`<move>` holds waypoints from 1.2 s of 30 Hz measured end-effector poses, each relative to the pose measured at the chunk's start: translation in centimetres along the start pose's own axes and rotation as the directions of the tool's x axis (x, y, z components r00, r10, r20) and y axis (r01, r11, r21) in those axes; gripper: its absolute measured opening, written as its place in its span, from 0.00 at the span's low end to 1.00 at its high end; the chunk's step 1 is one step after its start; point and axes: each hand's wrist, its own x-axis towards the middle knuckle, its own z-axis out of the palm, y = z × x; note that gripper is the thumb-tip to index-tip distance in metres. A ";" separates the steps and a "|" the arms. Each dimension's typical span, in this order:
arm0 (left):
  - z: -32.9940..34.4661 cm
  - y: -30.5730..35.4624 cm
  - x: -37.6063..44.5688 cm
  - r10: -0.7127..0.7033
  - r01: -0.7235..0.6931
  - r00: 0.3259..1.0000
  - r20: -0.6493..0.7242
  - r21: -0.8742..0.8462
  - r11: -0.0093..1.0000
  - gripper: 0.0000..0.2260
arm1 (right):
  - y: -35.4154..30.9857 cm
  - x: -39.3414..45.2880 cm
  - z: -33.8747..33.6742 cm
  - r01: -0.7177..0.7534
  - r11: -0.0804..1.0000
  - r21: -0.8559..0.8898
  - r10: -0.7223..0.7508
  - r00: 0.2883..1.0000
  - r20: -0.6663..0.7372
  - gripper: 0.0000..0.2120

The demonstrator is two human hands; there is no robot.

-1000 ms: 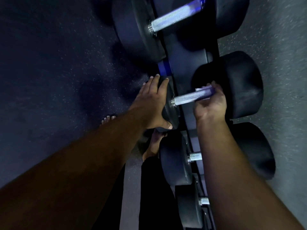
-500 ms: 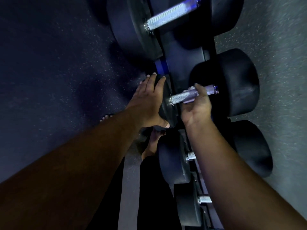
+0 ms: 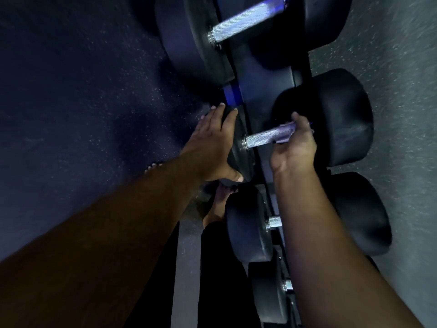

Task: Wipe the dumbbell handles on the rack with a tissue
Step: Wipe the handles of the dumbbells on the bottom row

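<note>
Wiping in progress: handle [image 3: 264, 138] being gripped through tissue [image 3: 285, 136] by right hand [image 3: 295, 147]; weight head [image 3: 238, 147] being steadied by flat left hand [image 3: 210, 147]; nearer handles judged pending.

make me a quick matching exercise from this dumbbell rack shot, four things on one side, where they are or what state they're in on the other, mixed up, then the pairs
Things:
1. left hand
2. right hand
3. tissue
4. top dumbbell handle

States:
A. bare and untouched, knurled metal catching blue light
B. laid flat on the dark end weight of the middle dumbbell
C. curled round the middle dumbbell's handle
D. pale bit showing between fingers and handle

Pairs: 1-B, 2-C, 3-D, 4-A
</note>
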 end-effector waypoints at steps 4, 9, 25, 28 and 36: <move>0.1 0.1 0.1 -0.016 0.016 1.000 0.000 0.006 1.000 0.70 | 1.3 -0.1 -0.2 -0.096 0.995 0.025 0.094 0.993 0.070 0.08; 0.2 0.0 0.2 -0.018 0.018 1.000 0.004 0.014 1.000 0.70 | 1.3 -0.9 -0.2 -0.064 0.997 0.034 0.063 0.998 0.031 0.07; 0.4 -0.1 0.2 -0.032 0.032 0.999 0.001 0.004 0.999 0.70 | 6.2 -3.0 -2.3 0.027 0.957 -0.289 0.002 0.995 0.100 0.04; 0.5 -0.1 0.2 -0.042 0.042 0.999 -0.011 0.001 0.999 0.71 | 6.9 -4.8 -4.6 0.212 0.840 -0.499 -0.124 0.971 0.204 0.08; 0.3 -0.1 0.3 -0.038 0.039 0.999 0.035 -0.018 0.999 0.69 | 2.6 -2.2 -3.1 0.790 -0.513 -0.335 0.057 0.421 0.905 0.28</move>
